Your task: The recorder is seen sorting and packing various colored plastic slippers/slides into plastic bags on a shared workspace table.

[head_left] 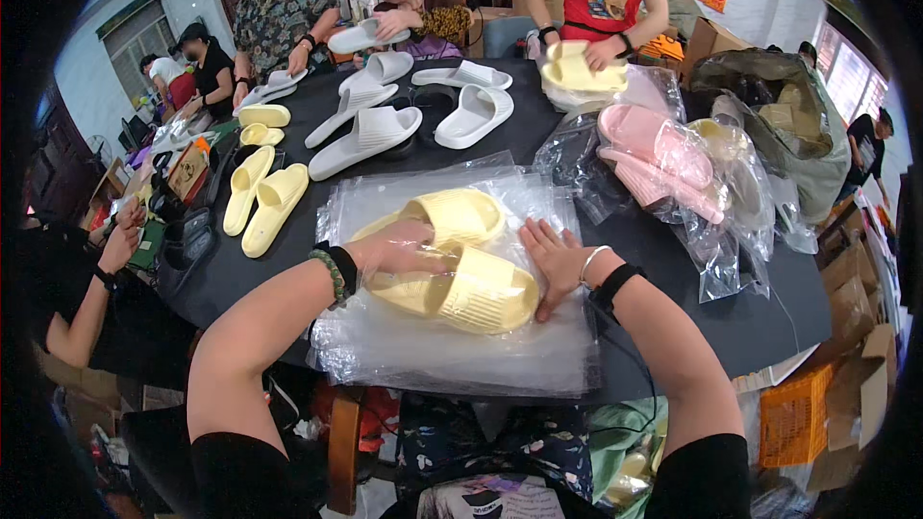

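A pair of pale yellow slide slippers [488,290] lies side by side on a stack of clear plastic bags [385,365] at the table's near edge, toes toward the right. Clear film seems to cover part of the pair. My left hand [396,248] reaches in from the left and grips the slippers where they meet; its fingertips are partly hidden between them. Flat on the bags just right of the toes rests my right hand [553,264], fingers spread, holding nothing.
Grey slippers [370,139] and another yellow pair [274,207] lie farther back on the dark table [692,336]. Bagged pink slippers [663,149] are at the right. Across the table, co-workers handle slippers; one holds a yellow pair [582,69]. An orange crate [793,418] stands lower right.
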The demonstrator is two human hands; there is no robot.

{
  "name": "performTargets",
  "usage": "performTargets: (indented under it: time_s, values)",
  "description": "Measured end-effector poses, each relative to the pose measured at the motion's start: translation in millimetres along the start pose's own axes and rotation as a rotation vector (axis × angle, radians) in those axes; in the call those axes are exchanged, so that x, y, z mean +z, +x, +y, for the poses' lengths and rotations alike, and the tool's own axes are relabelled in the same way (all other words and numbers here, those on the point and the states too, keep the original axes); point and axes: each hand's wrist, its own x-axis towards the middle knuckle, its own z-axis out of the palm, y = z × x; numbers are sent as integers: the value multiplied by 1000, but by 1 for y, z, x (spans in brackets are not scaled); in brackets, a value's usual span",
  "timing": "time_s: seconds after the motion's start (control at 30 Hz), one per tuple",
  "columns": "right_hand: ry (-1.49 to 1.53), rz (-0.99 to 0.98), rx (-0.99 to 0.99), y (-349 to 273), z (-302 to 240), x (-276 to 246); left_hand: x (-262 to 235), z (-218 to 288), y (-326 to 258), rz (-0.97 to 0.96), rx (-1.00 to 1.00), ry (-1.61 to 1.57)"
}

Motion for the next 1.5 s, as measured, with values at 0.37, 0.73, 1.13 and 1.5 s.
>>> performTargets:
  time_s: [0.37,0.73,1.13,1.5]
  values:
    - [-9,-4,19,-2,5,1,-1,-7,-47,22,-383,86]
    - [-33,-13,-29,6,-9,-7,-26,-109,-251,779,-792,-122]
    - [-75,224,-138,-83,-66,-3,-57,60,-98,683,-390,57]
    - [-35,157,-110,-99,-61,50,33,26,-33,317,-374,4]
